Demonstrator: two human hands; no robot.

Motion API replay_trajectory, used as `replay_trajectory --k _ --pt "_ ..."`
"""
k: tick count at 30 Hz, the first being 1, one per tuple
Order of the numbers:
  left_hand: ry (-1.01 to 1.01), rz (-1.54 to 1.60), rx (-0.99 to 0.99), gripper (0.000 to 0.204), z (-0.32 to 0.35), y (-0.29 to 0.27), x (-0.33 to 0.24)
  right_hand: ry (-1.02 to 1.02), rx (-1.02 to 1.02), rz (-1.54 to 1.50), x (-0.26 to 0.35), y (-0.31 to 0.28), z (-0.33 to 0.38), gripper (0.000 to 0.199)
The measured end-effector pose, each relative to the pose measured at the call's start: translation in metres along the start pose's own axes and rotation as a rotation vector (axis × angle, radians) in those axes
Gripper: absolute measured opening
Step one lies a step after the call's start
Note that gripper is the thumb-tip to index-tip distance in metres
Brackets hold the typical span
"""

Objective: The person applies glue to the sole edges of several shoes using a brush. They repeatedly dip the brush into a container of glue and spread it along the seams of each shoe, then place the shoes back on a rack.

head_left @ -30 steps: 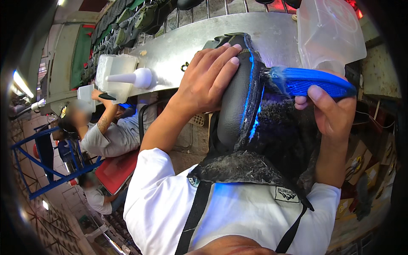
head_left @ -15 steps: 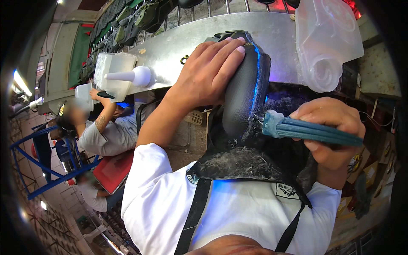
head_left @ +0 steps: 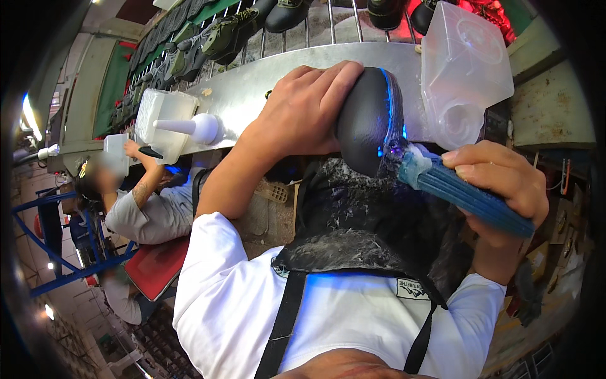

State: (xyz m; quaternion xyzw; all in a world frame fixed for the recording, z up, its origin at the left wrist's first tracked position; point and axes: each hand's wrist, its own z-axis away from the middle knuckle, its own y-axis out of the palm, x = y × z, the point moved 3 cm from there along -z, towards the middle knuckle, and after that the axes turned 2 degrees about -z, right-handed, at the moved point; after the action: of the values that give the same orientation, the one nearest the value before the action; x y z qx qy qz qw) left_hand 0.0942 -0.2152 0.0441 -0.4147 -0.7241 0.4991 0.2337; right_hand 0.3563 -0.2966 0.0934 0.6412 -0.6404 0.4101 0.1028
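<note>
A black leather shoe (head_left: 363, 126) is held over the near edge of the metal bench, its rounded toe towards me. My left hand (head_left: 309, 104) wraps over its far-left part and hides the heel end. A blue glowing line runs along the shoe's lower edge on the right. My right hand (head_left: 502, 180) is closed around the ridged blue handle of a brush (head_left: 464, 192). The brush's whitish, caked tip is at the shoe's edge near the toe. Whether it touches is hard to tell.
A translucent plastic container (head_left: 464, 69) stands on the bench (head_left: 240, 95) at right. Further left are a white nozzle-shaped piece (head_left: 196, 128) and another translucent container (head_left: 161, 117). Shoes (head_left: 287, 16) sit on a rack behind. A co-worker (head_left: 148, 205) sits at the left.
The shoe has turned in my left hand, its toe end now higher and more rounded to view. My right hand and the brush have tilted, the handle end lower. The whole view has shifted slightly.
</note>
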Motion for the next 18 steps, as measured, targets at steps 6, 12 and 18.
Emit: replay_trajectory --k 6,12,18 --pt "-0.134 0.063 0.165 0.098 -0.014 -0.017 0.003 -0.024 0.061 0.153 0.007 -0.018 -0.026 0.024" --pt "-0.205 0.119 0.323 0.095 -0.021 -0.027 0.006 -0.064 0.184 0.230 0.007 -0.032 -0.047 0.024" --pt "-0.306 0.206 0.432 0.071 -0.027 -0.027 0.020 -0.097 0.242 0.229 -0.007 -0.030 -0.055 0.025"
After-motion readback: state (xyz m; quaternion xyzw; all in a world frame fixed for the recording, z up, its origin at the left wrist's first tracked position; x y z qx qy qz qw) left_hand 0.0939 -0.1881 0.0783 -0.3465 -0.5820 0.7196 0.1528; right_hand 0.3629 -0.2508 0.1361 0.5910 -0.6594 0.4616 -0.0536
